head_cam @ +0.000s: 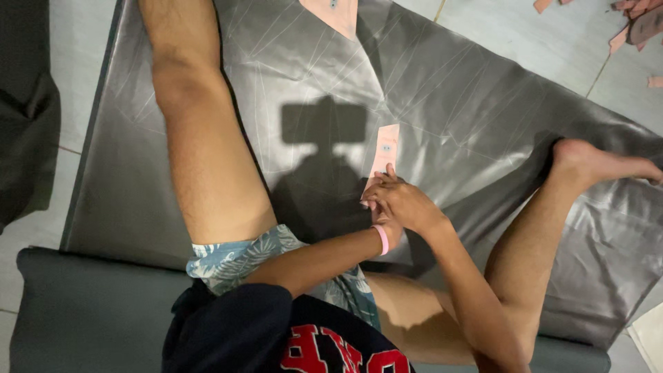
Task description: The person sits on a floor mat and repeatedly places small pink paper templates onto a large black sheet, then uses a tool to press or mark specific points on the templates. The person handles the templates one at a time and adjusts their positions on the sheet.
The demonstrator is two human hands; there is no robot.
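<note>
Pink paper, a narrow strip (384, 153), lies flat on the shiny grey sheet (483, 103) that covers the floor, and its near end runs under the two hands. Taking that strip as the landmark: the right hand (404, 202) lies over its near end, palm down, fingers curled and close together, pressing on the paper rather than lifting it. The left hand (382, 220) sits just beneath and nearer the body than the right one, mostly hidden by it, so I cannot tell whether its fingers pinch the strip or only steady it. A pink wristband (382, 239) circles the left wrist.

Judging by its look, the strip is very light, thin and limp; it would bend or crease easily and could slide on the glossy sheet. The free far end, or either long edge, seems the best place to pinch it, since the near end is covered.

Both forearms come in from the body and cross close to the strip's near end, the right one reaching from the lower right with the elbow bent. To the left of the strip a bare leg (200, 138) stretches across the sheet; to the right a bent leg ends in a foot (594, 162). A second pink piece (335, 12) lies beyond the strip's far end, and scraps (639, 24) lie far right of it.
</note>
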